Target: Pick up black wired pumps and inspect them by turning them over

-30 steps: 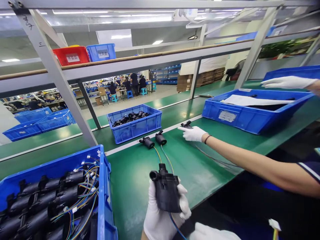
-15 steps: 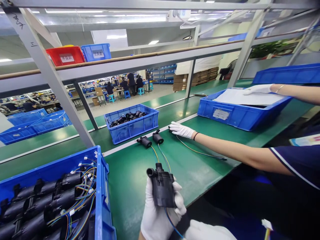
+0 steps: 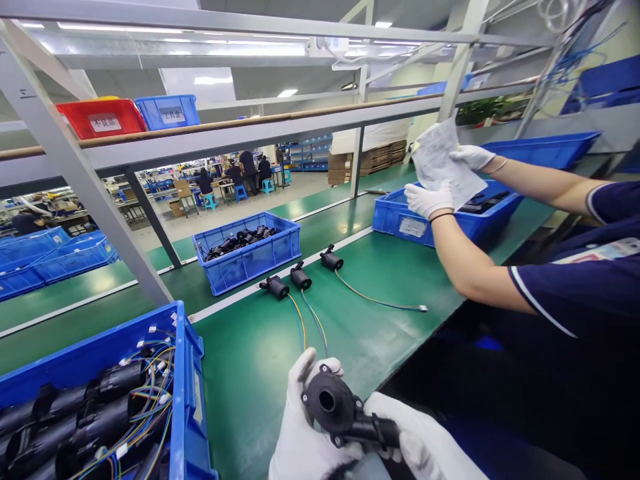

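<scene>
Both my hands wear white gloves and hold one black pump [image 3: 340, 410] low over the near edge of the green bench [image 3: 390, 280]. My left hand [image 3: 303, 427] cups its round end, whose port faces me. My right hand [image 3: 420, 443] grips the body from the right. Three more black pumps [image 3: 300, 277] with coloured wires lie in a row farther out on the bench. A blue bin [image 3: 187, 393] at my left is full of wired pumps.
A co-worker at my right lifts a white sheet [image 3: 443, 160] with both gloved hands over a blue bin [image 3: 415, 223]. Another blue bin [image 3: 250, 257] of black parts sits beyond the white line. Grey rack posts [image 3: 85, 187] rise at left; red and blue boxes stand on the shelf.
I turned the pump so its round end faces me and brought my right hand onto it. The co-worker let go of the third pump on the bench and raised the white sheet.
</scene>
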Action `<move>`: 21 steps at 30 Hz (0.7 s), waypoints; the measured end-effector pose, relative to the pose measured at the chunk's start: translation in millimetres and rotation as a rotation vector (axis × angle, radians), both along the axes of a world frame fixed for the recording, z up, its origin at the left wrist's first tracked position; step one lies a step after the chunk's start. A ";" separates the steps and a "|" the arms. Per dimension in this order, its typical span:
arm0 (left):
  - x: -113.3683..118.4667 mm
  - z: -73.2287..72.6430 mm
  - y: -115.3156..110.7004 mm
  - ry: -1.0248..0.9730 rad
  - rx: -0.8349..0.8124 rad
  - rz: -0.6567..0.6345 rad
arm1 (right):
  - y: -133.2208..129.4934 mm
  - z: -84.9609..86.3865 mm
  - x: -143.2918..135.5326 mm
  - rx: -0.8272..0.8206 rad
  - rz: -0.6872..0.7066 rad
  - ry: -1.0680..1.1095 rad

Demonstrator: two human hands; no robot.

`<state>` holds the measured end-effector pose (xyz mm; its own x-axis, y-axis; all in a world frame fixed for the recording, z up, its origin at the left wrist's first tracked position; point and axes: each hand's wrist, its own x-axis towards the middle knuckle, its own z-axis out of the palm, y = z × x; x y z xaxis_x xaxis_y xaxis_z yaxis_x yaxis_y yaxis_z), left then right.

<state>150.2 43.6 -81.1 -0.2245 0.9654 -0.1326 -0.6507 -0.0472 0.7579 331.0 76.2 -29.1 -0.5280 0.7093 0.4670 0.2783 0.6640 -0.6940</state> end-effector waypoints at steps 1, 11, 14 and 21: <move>-0.6 -2.5 -3.0 0.051 0.015 -0.008 | 0.5 0.3 0.4 -0.014 0.020 0.005; 0.6 8.2 -25.3 0.292 0.116 -0.038 | -1.2 16.5 -1.9 -0.325 0.295 0.086; 0.8 8.3 -24.7 0.313 0.111 -0.036 | -0.5 16.4 -2.8 -0.323 0.292 0.116; -0.2 7.4 -25.6 0.312 0.070 0.013 | 3.8 8.3 -2.4 -0.315 0.300 0.113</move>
